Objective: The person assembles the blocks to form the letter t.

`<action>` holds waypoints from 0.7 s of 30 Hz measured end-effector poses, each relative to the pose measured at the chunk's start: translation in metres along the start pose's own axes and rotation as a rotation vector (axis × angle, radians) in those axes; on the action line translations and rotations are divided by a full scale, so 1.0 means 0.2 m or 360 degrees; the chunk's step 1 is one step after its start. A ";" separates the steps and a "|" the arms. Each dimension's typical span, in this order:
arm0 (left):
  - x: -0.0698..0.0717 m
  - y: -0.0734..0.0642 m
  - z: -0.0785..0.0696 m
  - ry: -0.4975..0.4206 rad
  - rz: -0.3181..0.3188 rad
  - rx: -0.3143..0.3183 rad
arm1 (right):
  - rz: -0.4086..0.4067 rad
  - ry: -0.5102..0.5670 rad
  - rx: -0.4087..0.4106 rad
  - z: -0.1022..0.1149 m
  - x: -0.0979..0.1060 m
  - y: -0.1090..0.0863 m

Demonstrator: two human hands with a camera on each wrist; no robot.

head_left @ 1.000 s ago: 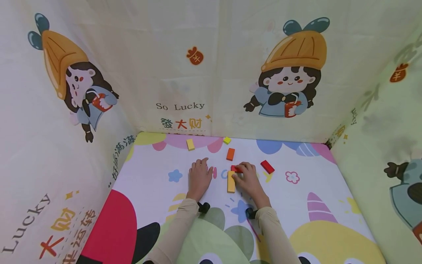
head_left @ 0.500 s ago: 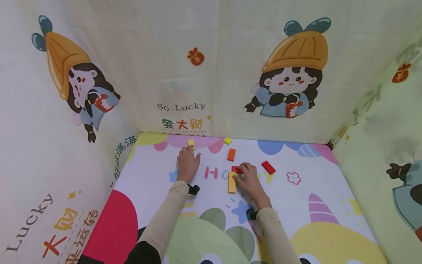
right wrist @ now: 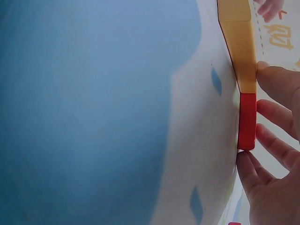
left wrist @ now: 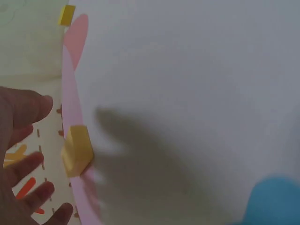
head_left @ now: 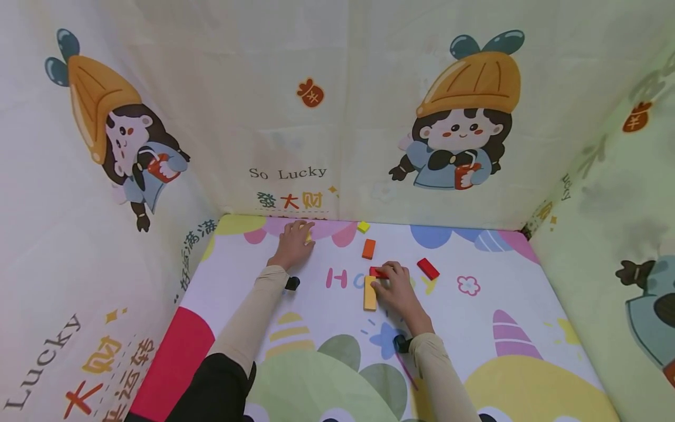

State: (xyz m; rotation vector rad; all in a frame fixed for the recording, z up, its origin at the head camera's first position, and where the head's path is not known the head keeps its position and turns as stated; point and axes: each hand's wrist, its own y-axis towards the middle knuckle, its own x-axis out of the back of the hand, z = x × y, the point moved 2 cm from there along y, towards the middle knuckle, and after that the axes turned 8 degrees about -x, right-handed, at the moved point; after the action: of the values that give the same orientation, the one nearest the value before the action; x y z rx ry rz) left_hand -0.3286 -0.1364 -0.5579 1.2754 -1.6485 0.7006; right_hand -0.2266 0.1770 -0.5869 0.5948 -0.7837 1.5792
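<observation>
My left hand point(head_left: 293, 243) is at the back of the table, over a small yellow block point(left wrist: 78, 152). In the left wrist view the thumb and fingers are spread, with a gap between them and the block; the head view shows only a sliver of it. At mid-table my right hand point(head_left: 399, 293) holds a red block point(right wrist: 247, 122), its curled fingers on the top and around one end. The thumb touches a long yellow block point(head_left: 370, 293). In the right wrist view these two blocks touch end to side, both lying on the table.
An orange block point(head_left: 368, 249) lies behind the right hand, and a second red block point(head_left: 428, 269) to its right. A bright yellow cube point(head_left: 363, 227) is near the back wall. Printed cloth walls point(head_left: 369, 129) enclose the table's back and sides.
My left hand has moved from mid-table to the back left, over the small yellow block. The right hand stays at the red and long yellow blocks.
</observation>
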 end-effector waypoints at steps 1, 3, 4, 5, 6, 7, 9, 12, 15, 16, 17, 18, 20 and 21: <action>0.01 0.01 0.01 0.0026 0.0036 -0.0039 | 0.0003 0.0003 -0.0006 0.00 0.00 0.00; 0.02 0.03 0.03 0.0066 0.0090 -0.0106 | 0.0004 0.0002 -0.0009 0.00 0.00 0.00; 0.03 0.04 0.04 0.0078 0.0116 -0.0132 | 0.0004 0.0004 -0.0012 0.00 -0.01 0.00; 0.03 0.04 0.05 0.0092 0.0137 -0.0157 | 0.0004 0.0008 -0.0015 0.00 -0.01 0.00; 0.04 0.05 0.06 0.0108 0.0166 -0.0177 | 0.0002 0.0013 -0.0018 0.00 -0.01 0.00; 0.04 0.06 0.07 0.0120 0.0195 -0.0191 | 0.0000 0.0019 -0.0021 -0.01 -0.01 0.00; 0.04 0.07 0.09 0.0167 0.0257 -0.0221 | -0.0005 0.0031 -0.0019 -0.01 -0.01 0.00; 0.05 0.10 0.11 0.0246 0.0346 -0.0262 | -0.0009 0.0027 -0.0005 -0.01 -0.01 0.00; 0.06 0.11 0.12 0.0309 0.0415 -0.0301 | -0.0009 0.0016 0.0013 -0.01 -0.01 0.00; 0.06 0.12 0.12 0.0330 0.0431 -0.0315 | -0.0009 0.0014 0.0014 -0.01 -0.01 0.00; 0.06 0.13 0.12 0.0345 0.0444 -0.0322 | -0.0009 0.0011 0.0015 -0.01 -0.01 0.00; 0.06 0.13 0.12 0.0361 0.0451 -0.0333 | -0.0009 0.0013 0.0015 -0.01 0.00 0.00; 0.05 0.14 0.13 0.0409 0.0462 -0.0343 | -0.0011 0.0012 0.0015 -0.01 0.00 0.00; 0.04 0.15 0.13 0.0418 0.0459 -0.0345 | -0.0012 0.0012 0.0015 -0.01 0.00 0.00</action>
State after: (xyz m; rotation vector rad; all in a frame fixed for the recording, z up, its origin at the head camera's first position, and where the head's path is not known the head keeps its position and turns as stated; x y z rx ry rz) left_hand -0.3656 -0.1531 -0.5593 0.7656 -1.6523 0.8000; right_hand -0.2264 0.1792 -0.5888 0.5977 -0.7677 1.5785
